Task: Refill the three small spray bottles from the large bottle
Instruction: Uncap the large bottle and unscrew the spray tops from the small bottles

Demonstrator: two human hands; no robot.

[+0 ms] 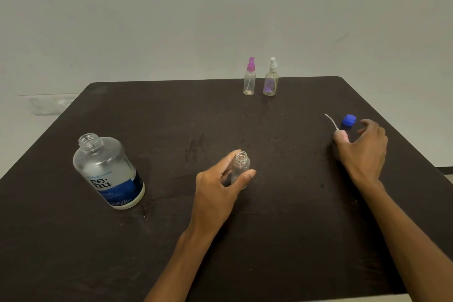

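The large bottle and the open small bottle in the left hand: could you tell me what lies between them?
Nothing: in the head view, only bare dark table separates the large bottle from the left hand gripping the small bottle.

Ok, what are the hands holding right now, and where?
Left hand grips the uncapped small clear plastic bottle around its body. Right hand holds the pink spray pump head, dip tube pointing away.

Blue-labelled large bottle, blue cap, purple sprayer, white sprayer, dark table.
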